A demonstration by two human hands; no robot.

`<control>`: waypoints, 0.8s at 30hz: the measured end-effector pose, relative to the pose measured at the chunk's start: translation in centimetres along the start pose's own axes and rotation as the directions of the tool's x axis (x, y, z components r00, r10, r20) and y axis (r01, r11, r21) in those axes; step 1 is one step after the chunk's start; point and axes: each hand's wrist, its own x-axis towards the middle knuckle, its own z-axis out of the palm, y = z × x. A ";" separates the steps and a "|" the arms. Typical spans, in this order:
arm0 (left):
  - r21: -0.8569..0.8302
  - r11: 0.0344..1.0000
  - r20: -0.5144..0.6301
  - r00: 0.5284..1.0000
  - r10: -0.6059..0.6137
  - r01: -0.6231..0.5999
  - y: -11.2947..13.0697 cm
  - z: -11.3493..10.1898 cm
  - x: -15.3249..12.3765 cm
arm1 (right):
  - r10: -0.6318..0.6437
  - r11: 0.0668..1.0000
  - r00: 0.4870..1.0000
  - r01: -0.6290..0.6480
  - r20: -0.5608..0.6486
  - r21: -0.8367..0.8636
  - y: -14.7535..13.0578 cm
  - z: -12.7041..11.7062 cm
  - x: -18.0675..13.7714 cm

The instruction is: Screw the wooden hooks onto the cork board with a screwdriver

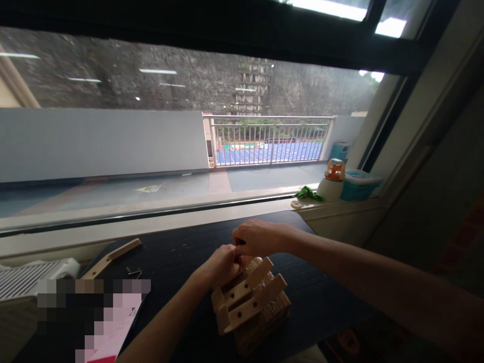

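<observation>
On the dark table sits a stack of pale wooden pieces (260, 315), partly covered in clear plastic wrap. Two wooden strips with dark holes lie across its top, the nearer wooden strip (255, 304) jutting to the right. At the stack's far end, my left hand (223, 263) is closed, its fingertips largely hidden. My right hand (254, 239) meets it from above, fingers bent in a pinch. A small dark patch shows between the hands; I cannot make out what either one holds.
A long wooden piece (113, 254) and small metal parts (134, 273) lie on the black table (166, 262), left. A white slatted appliance (38, 276) stands beyond. The sill holds a spray bottle (330, 184), green cloth (308, 193) and teal box (359, 186). The lower left is pixelated.
</observation>
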 end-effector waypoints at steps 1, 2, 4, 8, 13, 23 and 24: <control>-0.003 1.000 -0.001 1.000 -0.001 0.001 0.0 0.0 0.0 | -0.006 1.000 1.000 0.006 0.004 -0.006 0.0 0.0 0.2; -0.005 1.000 -0.002 1.000 -0.002 0.002 0.0 0.0 0.0 | -0.012 1.000 1.000 0.012 0.006 -0.011 0.1 0.0 0.3; -0.011 1.000 -0.007 1.000 -0.008 0.008 -0.1 0.0 0.0 | -0.023 1.000 1.000 0.023 -0.001 -0.013 0.2 0.1 0.8; -0.023 0.999 -0.028 0.999 -0.028 0.028 -0.3 0.3 0.0 | -0.027 0.999 1.000 0.027 -0.007 0.019 0.6 0.6 1.4; -0.052 0.998 -0.020 0.999 -0.048 0.047 -0.7 0.7 0.3 | -0.032 0.997 0.999 0.032 0.005 0.065 0.6 0.6 1.0; -0.433 0.883 0.050 0.983 -0.179 0.182 -2.6 -2.8 -3.8 | -0.038 0.998 0.999 0.037 0.023 0.057 0.3 0.4 0.5; -0.504 0.838 0.068 0.976 -0.206 0.212 -3.0 -2.8 -4.5 | -0.036 0.997 0.999 0.035 0.023 0.066 0.3 0.3 0.5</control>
